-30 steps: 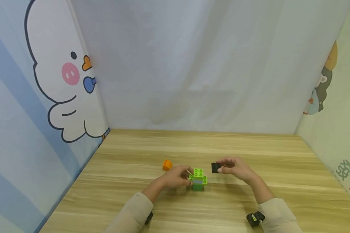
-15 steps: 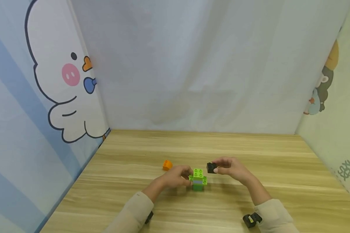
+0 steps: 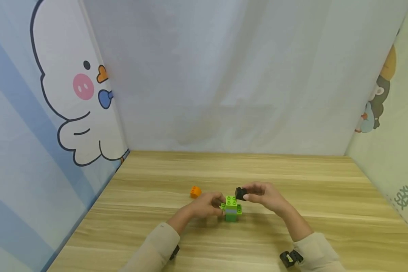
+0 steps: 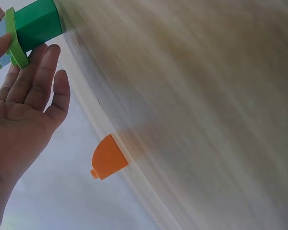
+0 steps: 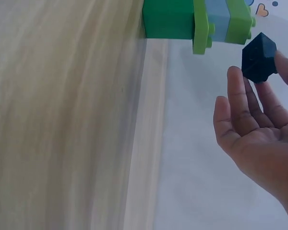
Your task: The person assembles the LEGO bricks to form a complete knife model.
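Note:
A stack of toy building bricks (image 3: 231,214) stands upright on the table: dark green at the bottom, then a flat light-green plate, a grey-blue layer and a studded lime brick on top. My left hand (image 3: 205,206) pinches the plate's left end between thumb and fingers, as the left wrist view also shows. Just right of and above the stack's top, my right hand (image 3: 266,197) pinches a small black brick (image 5: 259,57) between thumb and fingertips. In the right wrist view this brick is tilted and hangs close to the lime studs.
An orange curved brick (image 3: 195,192) lies on the wooden table (image 3: 156,166), behind and left of the left hand. Black wrist cameras (image 3: 291,258) sit at the cream sleeves. Beyond the table's far edge hangs a pale curtain (image 3: 231,75), with printed cloth on both sides.
My right hand has carried the black brick leftward, from well right of the stack to beside its top. The left hand and the stack stay in place.

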Demonstrator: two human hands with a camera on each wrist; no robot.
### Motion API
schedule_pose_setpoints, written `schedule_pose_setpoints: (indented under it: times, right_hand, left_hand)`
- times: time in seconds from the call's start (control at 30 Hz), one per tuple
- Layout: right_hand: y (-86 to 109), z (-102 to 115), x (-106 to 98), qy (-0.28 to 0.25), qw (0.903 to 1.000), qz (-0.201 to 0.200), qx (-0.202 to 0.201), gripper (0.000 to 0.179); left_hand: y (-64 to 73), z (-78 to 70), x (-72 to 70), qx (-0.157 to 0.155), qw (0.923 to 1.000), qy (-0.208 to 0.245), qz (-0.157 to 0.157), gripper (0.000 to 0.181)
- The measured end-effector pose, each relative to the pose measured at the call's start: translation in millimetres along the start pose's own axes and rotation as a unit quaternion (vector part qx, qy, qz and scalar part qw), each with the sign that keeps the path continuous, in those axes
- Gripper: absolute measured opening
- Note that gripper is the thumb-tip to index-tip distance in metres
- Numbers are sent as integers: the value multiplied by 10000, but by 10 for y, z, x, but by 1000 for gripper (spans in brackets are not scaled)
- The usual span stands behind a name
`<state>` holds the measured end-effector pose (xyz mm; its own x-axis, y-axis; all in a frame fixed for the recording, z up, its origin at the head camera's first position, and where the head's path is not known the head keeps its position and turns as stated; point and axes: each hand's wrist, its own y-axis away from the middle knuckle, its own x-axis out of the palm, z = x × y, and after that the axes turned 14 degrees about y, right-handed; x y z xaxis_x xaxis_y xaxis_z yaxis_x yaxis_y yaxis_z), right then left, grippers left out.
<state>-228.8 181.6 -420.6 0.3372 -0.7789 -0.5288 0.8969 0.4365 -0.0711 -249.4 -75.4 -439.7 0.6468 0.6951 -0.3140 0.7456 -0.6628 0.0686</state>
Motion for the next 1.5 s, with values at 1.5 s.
schedule_pose_setpoints:
  times: [1.5]
  right_hand:
    - [-29, 245, 226, 1886, 9755, -483, -1028, 30]
  left_hand:
    - [-27, 32, -12, 83, 9998, -153, 92, 28]
